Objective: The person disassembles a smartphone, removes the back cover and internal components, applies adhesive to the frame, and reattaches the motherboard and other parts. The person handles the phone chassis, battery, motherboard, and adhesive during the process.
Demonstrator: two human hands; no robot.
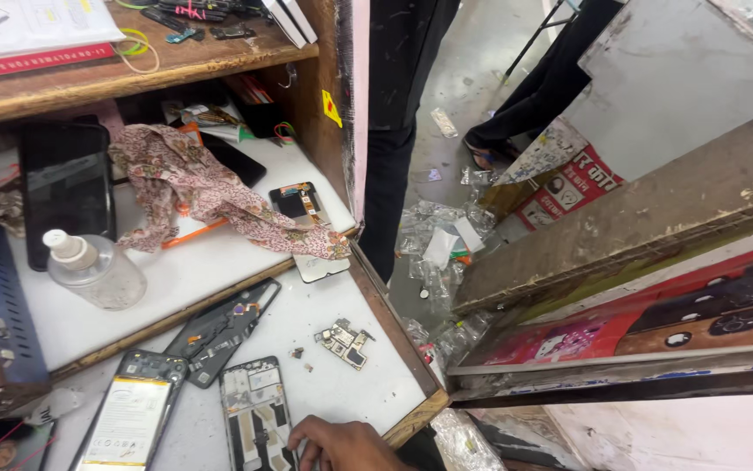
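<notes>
Only one hand (342,443) in view, near edge of white bench (342,296); which hand cannot be told. Fingers curled loosely, resting on lower right corner of opened phone frame (257,410), clamped on nothing visible. Second opened phone with exposed battery (132,417) just left of it; dark back cover (224,330) lying farther off. Small circuit board (345,340) alone to the right. Clear bottle (93,269) and patterned cloth (193,187) far left.
</notes>
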